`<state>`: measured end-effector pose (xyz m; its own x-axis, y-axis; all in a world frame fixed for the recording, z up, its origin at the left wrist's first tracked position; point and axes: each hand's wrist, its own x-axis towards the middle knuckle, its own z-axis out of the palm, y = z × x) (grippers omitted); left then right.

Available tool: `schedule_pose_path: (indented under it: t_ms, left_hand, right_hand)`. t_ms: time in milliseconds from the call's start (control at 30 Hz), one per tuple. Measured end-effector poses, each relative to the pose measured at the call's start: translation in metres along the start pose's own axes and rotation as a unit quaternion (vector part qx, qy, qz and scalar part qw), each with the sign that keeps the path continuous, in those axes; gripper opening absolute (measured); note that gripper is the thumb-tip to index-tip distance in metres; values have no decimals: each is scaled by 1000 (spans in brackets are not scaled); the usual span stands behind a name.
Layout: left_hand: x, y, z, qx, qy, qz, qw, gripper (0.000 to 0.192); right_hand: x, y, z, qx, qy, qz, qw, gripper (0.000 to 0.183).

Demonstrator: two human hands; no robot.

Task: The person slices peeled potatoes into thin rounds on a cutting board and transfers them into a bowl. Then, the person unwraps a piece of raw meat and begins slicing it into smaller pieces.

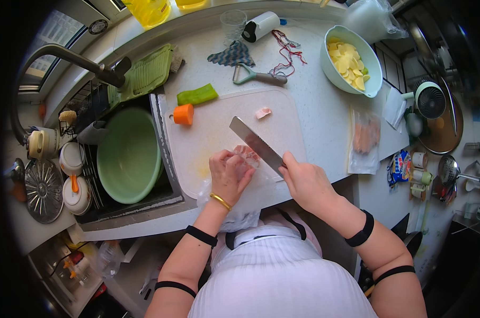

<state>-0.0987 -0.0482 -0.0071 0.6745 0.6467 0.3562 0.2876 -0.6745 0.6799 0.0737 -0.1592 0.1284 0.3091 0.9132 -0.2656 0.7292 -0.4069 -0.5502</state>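
Observation:
My right hand point(307, 179) grips the handle of a broad kitchen knife point(258, 144), its blade slanting up and left over the cutting board point(208, 139). My left hand point(232, 175) holds a piece of raw meat point(246, 153) partly wrapped in a clear plastic bag point(240, 216); the meat lies close beside the blade. A small cut piece of meat point(263, 113) rests apart on the board. Near the board's upper left corner are a carrot chunk point(183, 115) and a piece of green vegetable point(197, 94). Whether the blade touches the meat I cannot tell.
To the left, a green basin point(129, 155) sits in the sink below a faucet point(77, 59). Behind the board lie a peeler point(260, 76), a patterned cloth point(234, 54) and string point(285, 53). At the right are a bowl of sliced potatoes point(374, 75) and a packet of meat point(365, 137).

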Motion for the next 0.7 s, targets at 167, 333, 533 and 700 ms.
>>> schedule_pose_path:
  t_ms: [167, 333, 533, 700]
  left_hand:
    - [-1, -4, 10, -15, 7, 4, 1000, 56]
    - [2, -7, 18, -10, 14, 17, 1000, 60]
    - [-3, -7, 19, 4, -5, 3, 1000, 57]
    - [-5, -12, 21, 11, 2, -17, 1000, 57]
  right_hand:
    - [5, 0, 12, 3, -11, 16, 1000, 17]
    - [29, -7, 29, -6, 71, -11, 997, 16]
    - [17, -5, 37, 1, 36, 20, 999, 15]
    - [26, -5, 34, 8, 98, -24, 995, 15]
